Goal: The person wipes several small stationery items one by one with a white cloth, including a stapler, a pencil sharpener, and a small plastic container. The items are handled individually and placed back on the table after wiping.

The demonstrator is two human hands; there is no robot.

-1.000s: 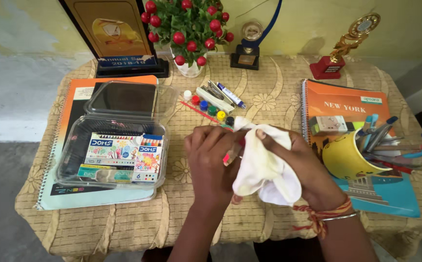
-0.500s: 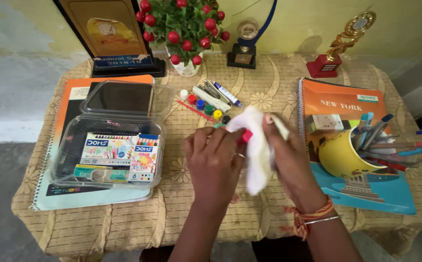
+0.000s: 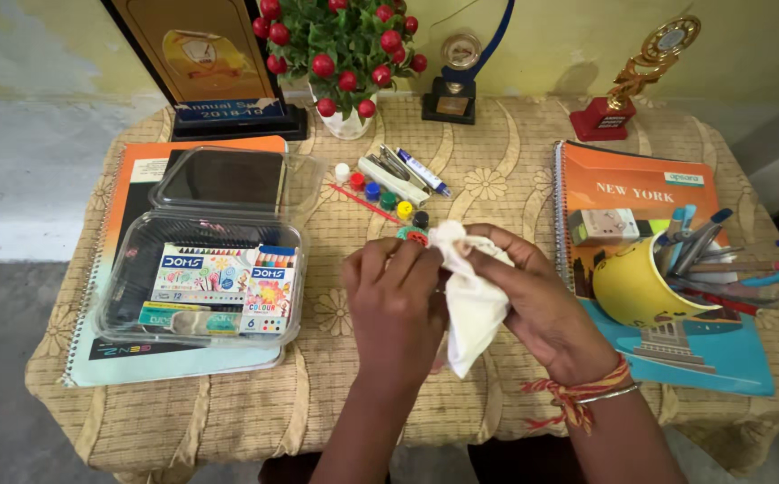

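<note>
Head view: left hand (image 3: 394, 296) and right hand (image 3: 533, 300) grip white cloth (image 3: 470, 296) above bench (image 3: 497, 170), fingers closed around it. Risk: loose cloth tail could sweep paint pots (image 3: 389, 199) off.

One head-worn camera looks steeply down, close over the cloth-covered table (image 3: 497, 161), facing the wall
</note>
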